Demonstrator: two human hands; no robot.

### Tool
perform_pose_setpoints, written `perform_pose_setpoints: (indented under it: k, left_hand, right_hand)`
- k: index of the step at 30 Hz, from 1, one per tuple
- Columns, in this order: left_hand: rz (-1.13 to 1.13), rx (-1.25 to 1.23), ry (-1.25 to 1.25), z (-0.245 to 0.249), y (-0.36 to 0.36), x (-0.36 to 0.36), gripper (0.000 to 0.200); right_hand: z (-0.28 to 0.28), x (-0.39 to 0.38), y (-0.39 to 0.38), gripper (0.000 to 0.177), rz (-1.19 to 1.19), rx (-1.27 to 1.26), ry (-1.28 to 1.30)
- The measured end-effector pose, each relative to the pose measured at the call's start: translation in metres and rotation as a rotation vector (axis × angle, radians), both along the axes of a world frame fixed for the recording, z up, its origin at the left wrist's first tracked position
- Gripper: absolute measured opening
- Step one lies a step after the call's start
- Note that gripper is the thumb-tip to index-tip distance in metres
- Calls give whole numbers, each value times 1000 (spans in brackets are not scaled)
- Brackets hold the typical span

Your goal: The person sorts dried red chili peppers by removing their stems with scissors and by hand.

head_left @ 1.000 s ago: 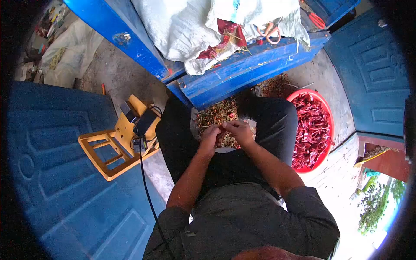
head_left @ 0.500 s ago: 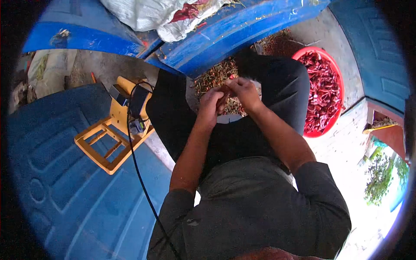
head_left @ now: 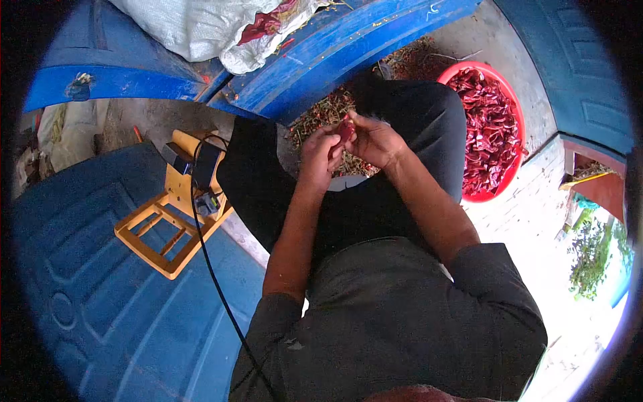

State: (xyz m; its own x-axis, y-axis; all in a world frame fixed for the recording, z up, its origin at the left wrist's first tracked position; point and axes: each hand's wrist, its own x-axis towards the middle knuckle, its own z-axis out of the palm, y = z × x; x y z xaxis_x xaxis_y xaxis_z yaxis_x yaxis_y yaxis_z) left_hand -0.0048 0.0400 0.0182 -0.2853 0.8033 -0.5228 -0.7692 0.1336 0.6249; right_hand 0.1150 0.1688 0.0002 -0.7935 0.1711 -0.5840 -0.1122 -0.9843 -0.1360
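A dark red dried chili pepper (head_left: 345, 131) is held up between my two hands, above my lap. My left hand (head_left: 317, 158) is closed around its lower side, thumb against the skin. At the pepper's upper end, the fingers of my right hand (head_left: 377, 143) pinch together, partly hiding it. Beneath the hands, between my knees, lies a litter of chili stems and bits (head_left: 320, 115) on the floor. To the right of my knee stands a red basin (head_left: 520, 127) full of dried red chili peppers (head_left: 487, 130).
A blue table (head_left: 321, 63) stands in front, with a white sack (head_left: 194, 30) of red chilies on it. On the left a small wooden chair (head_left: 175, 258) holds dark devices, and a black cable (head_left: 218, 278) runs to me. Blue door panels (head_left: 87, 248) flank the left side.
The chili pepper has turned into clearer view between my fingers. My right hand has opened out slightly and tilted. The whole view has shifted a little.
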Motion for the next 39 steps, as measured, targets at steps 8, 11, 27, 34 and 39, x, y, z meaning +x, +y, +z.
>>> perform_pose_setpoints:
  k: [8,11,27,34,39]
  left_hand:
    - [132,-266,-164,-21,-50,-37,38]
    - [-58,99,937,-30,-55,-10,20]
    - [-41,-126,78,-30,-38,11,22]
    - [-57,-201,2,-11,-34,11,15]
    - [-16,-134,-20,-3,-24,4,11]
  right_hand:
    - [17,15,46,27,128,759,-303]
    - [11,13,31,19,173,1031,-412]
    - [48,37,-44,29,169,1564,-325]
    - [142,175,62,26,-388,1522,-848]
    - [127,247,117,40,-52,1879,-1402]
